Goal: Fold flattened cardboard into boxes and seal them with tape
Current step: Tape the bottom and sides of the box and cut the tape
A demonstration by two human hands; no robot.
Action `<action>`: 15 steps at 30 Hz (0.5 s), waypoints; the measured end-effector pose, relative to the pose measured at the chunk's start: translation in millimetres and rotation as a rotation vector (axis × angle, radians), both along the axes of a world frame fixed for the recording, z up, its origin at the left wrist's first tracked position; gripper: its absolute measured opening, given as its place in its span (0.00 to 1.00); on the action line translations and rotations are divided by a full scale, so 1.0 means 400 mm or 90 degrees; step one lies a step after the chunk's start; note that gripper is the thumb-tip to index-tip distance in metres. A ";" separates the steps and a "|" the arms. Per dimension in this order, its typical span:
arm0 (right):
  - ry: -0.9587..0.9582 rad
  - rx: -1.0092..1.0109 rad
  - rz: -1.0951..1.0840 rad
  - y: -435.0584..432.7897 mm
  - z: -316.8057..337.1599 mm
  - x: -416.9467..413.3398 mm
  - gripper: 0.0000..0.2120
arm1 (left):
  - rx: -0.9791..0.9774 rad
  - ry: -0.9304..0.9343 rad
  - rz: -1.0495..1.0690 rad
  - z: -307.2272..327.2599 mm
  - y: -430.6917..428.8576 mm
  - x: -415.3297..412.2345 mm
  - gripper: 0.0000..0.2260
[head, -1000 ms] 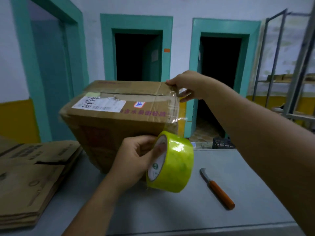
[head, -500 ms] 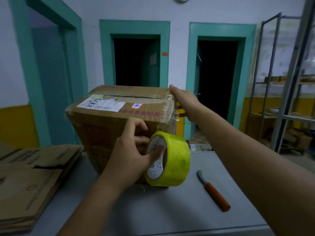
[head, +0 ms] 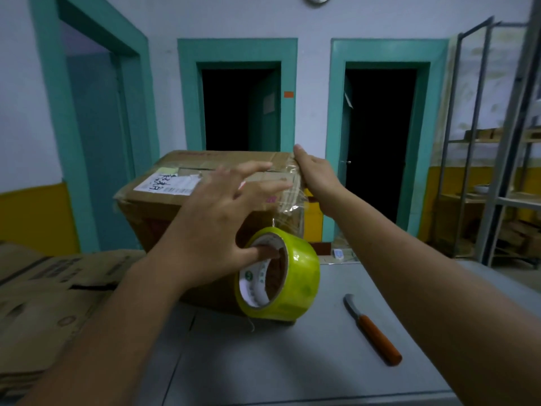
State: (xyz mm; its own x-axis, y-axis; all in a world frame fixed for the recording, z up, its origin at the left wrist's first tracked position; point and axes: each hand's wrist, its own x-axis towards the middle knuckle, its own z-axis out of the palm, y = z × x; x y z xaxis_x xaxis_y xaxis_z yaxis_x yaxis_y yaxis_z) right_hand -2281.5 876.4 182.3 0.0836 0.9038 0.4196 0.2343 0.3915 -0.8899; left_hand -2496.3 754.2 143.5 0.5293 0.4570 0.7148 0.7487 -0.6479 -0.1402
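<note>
The box [head: 164, 206] at centre is brown, its label [head: 168, 184] white with black marks. The tape [head: 295, 284] below it is glossy yellow-green, the core white with green print. At lower right, the knife [head: 380, 342] has an orange handle and grey blade on the grey table [head: 292, 361]. Brown cardboard [head: 44, 288] with dark print lies at left. Door frames [head: 237, 49] are teal; the wall [head: 164, 19] is white above a yellow band

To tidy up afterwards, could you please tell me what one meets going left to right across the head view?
The stack of flattened cardboard → yellow tape roll → orange-handled knife. The box overlaps the roll, so I left it out.
</note>
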 end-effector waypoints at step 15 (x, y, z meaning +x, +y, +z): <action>0.137 0.147 0.096 -0.294 -0.284 0.023 0.37 | -0.068 0.050 0.003 0.057 0.177 0.087 0.37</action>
State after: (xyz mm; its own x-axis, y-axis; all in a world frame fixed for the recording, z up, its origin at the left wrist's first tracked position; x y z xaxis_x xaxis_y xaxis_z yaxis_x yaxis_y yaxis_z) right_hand -2272.5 758.8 68.6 0.0658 0.7960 0.6017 -0.0246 0.6041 -0.7965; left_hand -2461.6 825.1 166.1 0.5794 0.5306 0.6186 0.7413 -0.6586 -0.1293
